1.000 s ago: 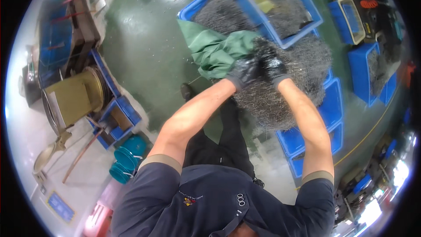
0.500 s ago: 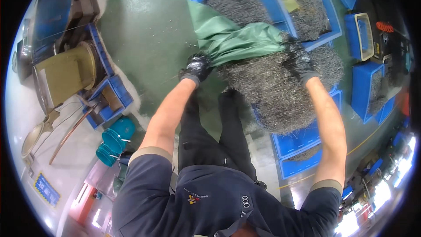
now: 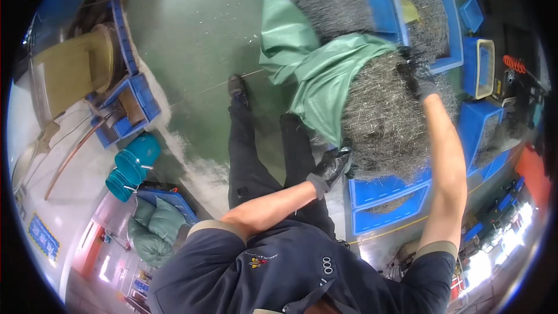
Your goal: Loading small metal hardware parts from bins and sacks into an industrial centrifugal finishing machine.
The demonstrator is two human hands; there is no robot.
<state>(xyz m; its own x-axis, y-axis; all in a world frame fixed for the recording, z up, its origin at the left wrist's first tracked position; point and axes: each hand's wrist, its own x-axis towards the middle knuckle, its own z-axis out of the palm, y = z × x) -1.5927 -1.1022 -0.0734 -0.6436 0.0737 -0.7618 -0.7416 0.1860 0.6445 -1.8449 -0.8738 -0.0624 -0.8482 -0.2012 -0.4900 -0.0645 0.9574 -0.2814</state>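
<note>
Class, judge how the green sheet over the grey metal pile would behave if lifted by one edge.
The green sheet is probably floppy: it folds and drapes over the metal pile. It may snag on the tangled strands where the left hand grips.

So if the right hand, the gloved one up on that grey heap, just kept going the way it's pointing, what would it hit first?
The right hand points up and away over the grey wire heap. Going on, it would probably first meet the large blue bin of the same wire just beyond, though depth is hard to judge here.
</note>
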